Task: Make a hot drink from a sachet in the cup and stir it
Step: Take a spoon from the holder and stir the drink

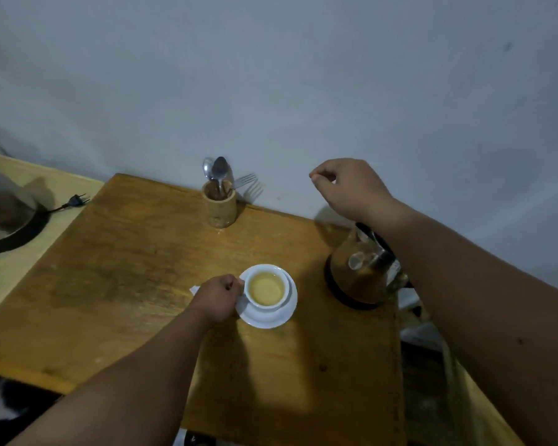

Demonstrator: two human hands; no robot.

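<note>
On the wooden tabletop [136, 284], near its middle, the white cup [266, 288] is seated on its saucer [284, 317] and is already filled with pale yellowish liquid. The cup's handle side is gripped by the left hand [218, 299], fingers curled closed around it. The right hand [348, 185] is held in the air well clear of the cup, loosely curled with thumb and forefinger nipped together; whether anything is pinched there cannot be told. No spoon is in the drink: the spoons [219, 173] are parked in the wooden holder [219, 204] by the wall. A glass kettle [364, 272] is standing just under the right forearm, so it could be clipped on the reach across. The cup could also be tilted by that left-hand grip, and hot liquid slopped onto the saucer.
</note>
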